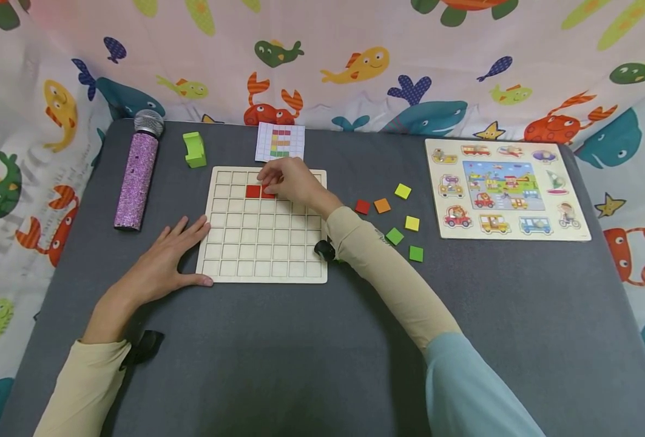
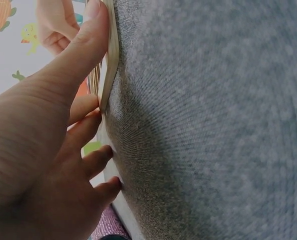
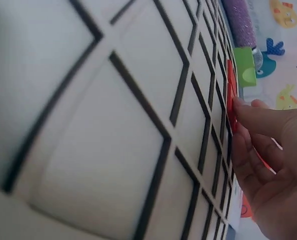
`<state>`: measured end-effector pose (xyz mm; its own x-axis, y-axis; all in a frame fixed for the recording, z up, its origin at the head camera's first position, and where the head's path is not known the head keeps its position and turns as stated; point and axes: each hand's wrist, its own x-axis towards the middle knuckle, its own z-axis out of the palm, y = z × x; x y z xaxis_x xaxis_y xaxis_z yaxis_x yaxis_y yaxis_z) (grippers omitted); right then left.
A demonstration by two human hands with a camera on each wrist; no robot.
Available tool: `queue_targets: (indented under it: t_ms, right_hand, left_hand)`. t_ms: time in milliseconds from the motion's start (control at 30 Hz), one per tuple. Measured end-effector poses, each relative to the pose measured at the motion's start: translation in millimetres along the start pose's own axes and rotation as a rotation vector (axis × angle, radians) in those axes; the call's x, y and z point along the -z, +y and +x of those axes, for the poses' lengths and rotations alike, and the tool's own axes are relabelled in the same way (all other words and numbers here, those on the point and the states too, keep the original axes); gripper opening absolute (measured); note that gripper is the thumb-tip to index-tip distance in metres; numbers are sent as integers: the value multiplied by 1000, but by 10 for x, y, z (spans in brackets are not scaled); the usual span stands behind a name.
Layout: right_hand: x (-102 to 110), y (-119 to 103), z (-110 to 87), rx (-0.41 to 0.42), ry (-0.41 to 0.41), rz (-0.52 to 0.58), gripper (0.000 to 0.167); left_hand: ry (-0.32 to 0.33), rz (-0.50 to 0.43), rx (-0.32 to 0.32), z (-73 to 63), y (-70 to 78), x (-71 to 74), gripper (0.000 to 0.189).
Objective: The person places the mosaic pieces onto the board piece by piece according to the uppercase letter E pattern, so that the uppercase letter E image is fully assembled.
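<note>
A pale grid board (image 1: 262,255) lies on the grey table, with a red square tile (image 1: 253,191) set in a cell of its second row. My right hand (image 1: 295,181) is over the upper part of the board, thumb and fingers pinching another red tile (image 1: 268,195) just right of the first. In the right wrist view, thumb and fingertips meet red (image 3: 231,95) close against the grid; the fingers partly cover that tile. My left hand (image 1: 161,264) rests spread at the board's left edge, thumb at the near left corner and fingertips along the side.
Loose red, orange, yellow and green tiles (image 1: 403,191) lie right of the board, some beside the right sleeve. A pattern card (image 1: 280,142) stands behind it. A glittery microphone (image 1: 136,170) and a green block (image 1: 194,150) are left; a picture puzzle (image 1: 510,227) is right.
</note>
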<state>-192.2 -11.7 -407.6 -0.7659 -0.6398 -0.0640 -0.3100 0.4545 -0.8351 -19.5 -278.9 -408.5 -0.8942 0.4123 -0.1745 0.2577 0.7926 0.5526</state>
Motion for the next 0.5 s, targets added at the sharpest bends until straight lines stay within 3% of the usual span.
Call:
queue_targets:
  t_ms: [267, 500]
  right_hand:
    - [33, -68, -78, 35, -20, -130, 16]
    - [367, -20, -426, 48, 23, -137, 22]
  left_hand:
    - [-10, -12, 17, -11, 26, 3, 105]
    - [-15, -12, 6, -7, 23, 18, 105]
